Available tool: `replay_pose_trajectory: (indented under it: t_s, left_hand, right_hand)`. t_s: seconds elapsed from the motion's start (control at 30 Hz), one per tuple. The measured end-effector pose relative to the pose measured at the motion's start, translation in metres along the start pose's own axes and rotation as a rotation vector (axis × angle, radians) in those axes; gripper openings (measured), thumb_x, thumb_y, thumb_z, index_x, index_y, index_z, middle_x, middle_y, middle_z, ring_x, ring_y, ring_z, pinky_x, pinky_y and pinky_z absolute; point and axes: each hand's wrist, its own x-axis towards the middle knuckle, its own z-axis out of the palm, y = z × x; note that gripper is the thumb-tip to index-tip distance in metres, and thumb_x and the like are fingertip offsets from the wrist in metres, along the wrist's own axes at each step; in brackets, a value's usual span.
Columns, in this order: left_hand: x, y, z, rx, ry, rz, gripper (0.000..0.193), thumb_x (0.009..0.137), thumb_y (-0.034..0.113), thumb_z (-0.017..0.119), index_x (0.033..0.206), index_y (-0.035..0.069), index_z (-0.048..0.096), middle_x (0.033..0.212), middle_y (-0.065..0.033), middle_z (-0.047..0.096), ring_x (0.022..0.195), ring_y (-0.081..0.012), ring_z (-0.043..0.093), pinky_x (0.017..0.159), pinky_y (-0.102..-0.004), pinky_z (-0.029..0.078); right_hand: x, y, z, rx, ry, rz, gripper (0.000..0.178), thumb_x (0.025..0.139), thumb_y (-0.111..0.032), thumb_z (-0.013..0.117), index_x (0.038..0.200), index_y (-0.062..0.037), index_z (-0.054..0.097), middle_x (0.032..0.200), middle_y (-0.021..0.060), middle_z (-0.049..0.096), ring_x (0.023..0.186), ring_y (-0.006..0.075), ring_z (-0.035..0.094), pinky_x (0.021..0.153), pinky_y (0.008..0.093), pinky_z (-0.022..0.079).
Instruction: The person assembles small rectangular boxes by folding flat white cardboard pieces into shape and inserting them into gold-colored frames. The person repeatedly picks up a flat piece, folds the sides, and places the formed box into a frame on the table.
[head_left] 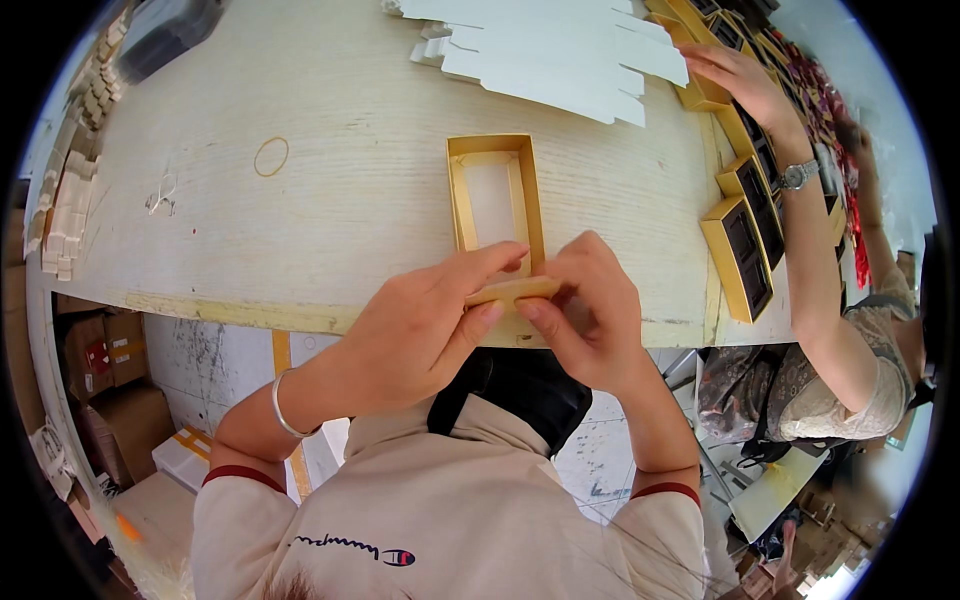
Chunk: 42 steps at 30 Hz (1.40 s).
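An open gold cardboard box [535,190] with a white bottom stands on the table, its near end toward me. My left hand [415,315] and my right hand [597,315] pinch the end flap [513,291] between thumbs and fingers, one hand at each side. The flap's pale edge faces me. Fingertips of both hands reach over to the box's inner side and are partly hidden behind the flap.
White flat cardboard blanks [550,50] lie stacked at the far side. Several gold boxes with dark inserts [740,255] line the right edge. A co-worker's hand [745,85] touches the blanks and boxes there. A rubber band [271,157] and folded card pieces [70,205] lie leftward.
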Motion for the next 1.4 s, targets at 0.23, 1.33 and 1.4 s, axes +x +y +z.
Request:
replay_pose_trajectory:
  t_s: [0.23, 1.33, 1.4]
  left_hand:
    - [0.004, -0.003, 0.010, -0.084, 0.216, 0.019, 0.033, 0.089, 0.002, 0.058, 0.120, 0.005, 0.046, 0.113, -0.0178, 0.057, 0.070, -0.0314, 0.061, 0.062, -0.0369, 0.050]
    - [-0.007, 0.005, -0.008, 0.360, 0.226, 0.486, 0.025, 0.077, 0.009, 0.072, 0.101, 0.006, 0.066, 0.105, -0.0131, 0.065, 0.069, -0.0232, 0.061, 0.059, -0.0300, 0.051]
    - [-0.012, 0.004, -0.016, 0.377, 0.413, 0.520, 0.022, 0.076, 0.004, 0.072, 0.098, 0.006, 0.068, 0.105, -0.0142, 0.065, 0.067, -0.0190, 0.059, 0.056, -0.0281, 0.050]
  right_hand:
    - [-0.008, 0.000, 0.006, -0.301, 0.032, -0.132, 0.033, 0.075, 0.008, 0.068, 0.105, -0.0017, 0.062, 0.107, 0.0156, 0.052, 0.066, 0.0178, 0.052, 0.053, 0.0252, 0.045]
    - [-0.002, -0.046, -0.049, -0.628, -0.365, -0.190, 0.022, 0.070, -0.003, 0.065, 0.092, -0.0022, 0.059, 0.086, 0.0110, 0.052, 0.069, 0.0286, 0.058, 0.058, 0.0389, 0.049]
    - [0.008, -0.042, -0.085, -0.785, -0.155, -0.274, 0.021, 0.073, 0.002, 0.066, 0.093, -0.0023, 0.067, 0.087, 0.0094, 0.065, 0.077, 0.0263, 0.065, 0.065, 0.0332, 0.052]
